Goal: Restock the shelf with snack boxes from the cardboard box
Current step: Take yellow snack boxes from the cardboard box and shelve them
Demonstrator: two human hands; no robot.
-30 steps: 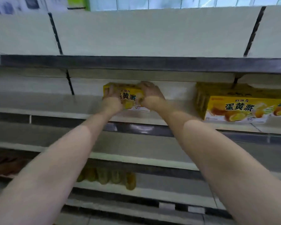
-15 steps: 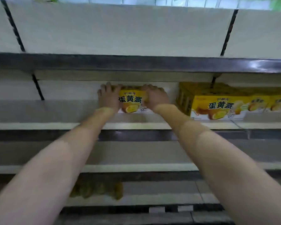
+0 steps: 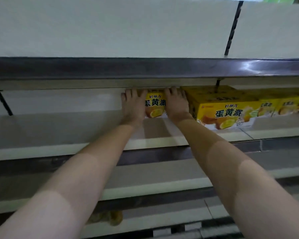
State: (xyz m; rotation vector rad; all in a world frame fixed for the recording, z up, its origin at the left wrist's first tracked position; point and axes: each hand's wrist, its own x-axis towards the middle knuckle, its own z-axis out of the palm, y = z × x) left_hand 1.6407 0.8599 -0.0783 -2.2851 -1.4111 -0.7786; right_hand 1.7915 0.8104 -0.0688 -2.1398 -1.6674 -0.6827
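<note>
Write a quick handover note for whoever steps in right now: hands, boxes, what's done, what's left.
Left hand and right hand: fingers extended flat against the front of a yellow cardboard snack box, one at each end.
That box sits deep on the white metal shelf, just left of the row of matching yellow snack boxes.
Done: the box is on the shelf.
Left: probably square it up with the row, let go, fetch more. The supply carton is out of view.

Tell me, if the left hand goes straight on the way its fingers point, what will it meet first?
Probably the white back wall of the shelf. The left hand already rests on the yellow cardboard snack box, fingers pointing inward and up. Depth is unclear; the underside of the upper shelf is also close.
</note>
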